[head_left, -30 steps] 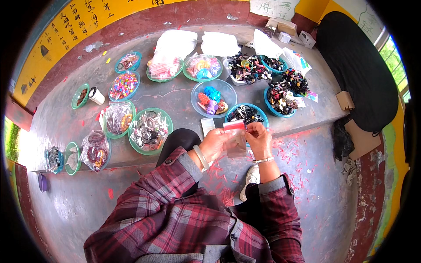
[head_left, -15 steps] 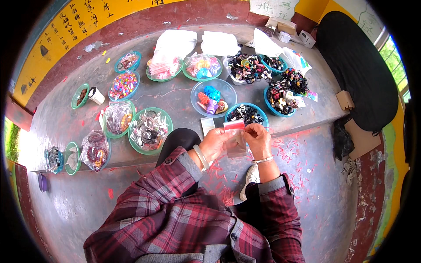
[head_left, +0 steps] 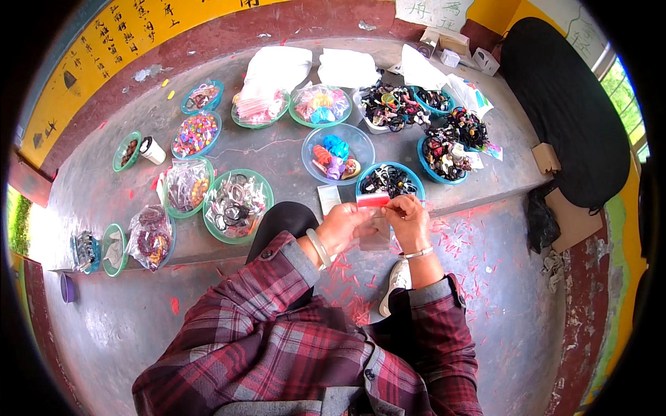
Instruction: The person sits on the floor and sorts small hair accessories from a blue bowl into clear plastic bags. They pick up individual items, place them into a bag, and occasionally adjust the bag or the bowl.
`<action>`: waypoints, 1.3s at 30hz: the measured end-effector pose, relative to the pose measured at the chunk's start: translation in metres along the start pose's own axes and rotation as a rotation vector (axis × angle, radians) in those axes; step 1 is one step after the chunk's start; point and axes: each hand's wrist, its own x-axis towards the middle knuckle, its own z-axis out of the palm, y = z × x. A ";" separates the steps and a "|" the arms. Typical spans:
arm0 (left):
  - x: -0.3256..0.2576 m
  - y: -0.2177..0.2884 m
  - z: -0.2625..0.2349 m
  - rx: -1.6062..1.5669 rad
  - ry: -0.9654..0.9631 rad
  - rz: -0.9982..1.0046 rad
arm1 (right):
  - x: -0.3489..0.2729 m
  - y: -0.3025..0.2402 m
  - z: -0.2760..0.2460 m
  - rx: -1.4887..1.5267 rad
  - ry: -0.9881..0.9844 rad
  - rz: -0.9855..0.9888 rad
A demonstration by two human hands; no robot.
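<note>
- While both hands meet in front of the chest, the left hand (head_left: 345, 227) and the right hand (head_left: 409, 220) each pinch a side of a small clear bag with a red strip along its top (head_left: 374, 208); the fingers of both are closed on it, thumbs on the near face.
- The bag hangs between the two hands, its red edge uppermost and its clear body dropping below the fingertips; what it holds cannot be told.
- It is held just above the near edge of a grey concrete ledge (head_left: 277, 149), right in front of a blue bowl of dark hair ties (head_left: 390, 180).
- Beside that bowl, a clear bowl (head_left: 338, 154) holds bright blue and orange pieces, and a green plate (head_left: 237, 205) to the left carries packed ornaments.
- Farther back stand more green and blue dishes of beads and clips, and white plastic bags (head_left: 277, 68) near the wall.
- Below the ledge, the concrete floor (head_left: 479, 277) is strewn with red scraps.
- Behind the ledge runs a dark red wall base under a yellow band (head_left: 104, 48); a black mat (head_left: 565, 104) lies at the right.
</note>
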 end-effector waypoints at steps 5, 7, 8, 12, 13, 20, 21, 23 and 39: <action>0.002 -0.002 -0.006 -0.066 0.024 -0.009 | 0.000 -0.018 -0.002 -0.168 0.048 -0.317; 0.002 -0.002 -0.006 -0.077 0.022 -0.009 | -0.001 -0.019 -0.002 -0.157 0.027 -0.300; 0.001 -0.001 -0.004 -0.081 0.022 -0.012 | -0.001 -0.018 -0.002 -0.157 0.042 -0.303; 0.001 -0.001 -0.006 -0.092 0.010 -0.001 | -0.001 -0.017 -0.002 -0.181 0.087 -0.361; 0.002 -0.002 -0.006 -0.092 0.008 0.002 | -0.001 -0.018 -0.002 -0.193 0.096 -0.388; -0.002 0.004 -0.004 -0.119 0.019 -0.005 | -0.006 -0.032 -0.003 -0.625 0.029 -0.672; -0.002 0.005 -0.004 -0.129 0.021 -0.003 | -0.006 -0.031 -0.002 -0.613 0.020 -0.675; -0.003 0.005 -0.006 -0.125 0.021 -0.010 | -0.006 -0.028 0.000 -0.565 0.024 -0.650; 0.001 -0.004 -0.006 0.056 -0.030 0.040 | -0.004 -0.017 0.000 -0.154 -0.022 -0.259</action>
